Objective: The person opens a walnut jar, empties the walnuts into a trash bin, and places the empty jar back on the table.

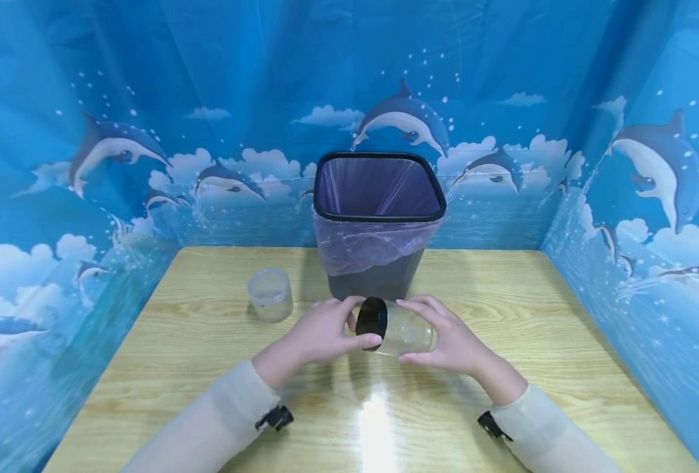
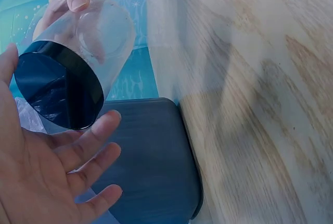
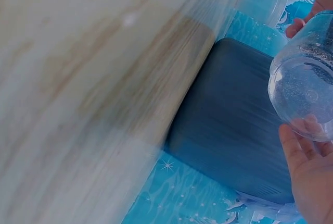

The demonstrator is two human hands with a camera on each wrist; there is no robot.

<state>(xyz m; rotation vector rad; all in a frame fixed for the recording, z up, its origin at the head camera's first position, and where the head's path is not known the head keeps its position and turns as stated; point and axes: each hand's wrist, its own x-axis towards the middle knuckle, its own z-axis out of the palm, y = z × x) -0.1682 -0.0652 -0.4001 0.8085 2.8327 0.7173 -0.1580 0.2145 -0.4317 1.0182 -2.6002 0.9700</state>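
Note:
A clear plastic jar [image 1: 409,330] with a black lid [image 1: 372,323] lies on its side in the air, between both hands, in front of the bin. My left hand [image 1: 324,333] spans the lid with thumb and forefinger at its rim; the other fingers are spread in the left wrist view. My right hand [image 1: 449,336] grips the jar near its base, thumb on one side and fingers on the other. The jar's round bottom [image 3: 307,96] shows in the right wrist view. Through its wall I see no contents.
Behind the hands stands a dark bin [image 1: 370,279] with a black rim and a purplish liner [image 1: 367,246]. Left of it, a small translucent cup [image 1: 270,295] sits on the wooden table [image 1: 207,341]. Blue dolphin-print sheeting [image 1: 255,79] encloses the back and sides.

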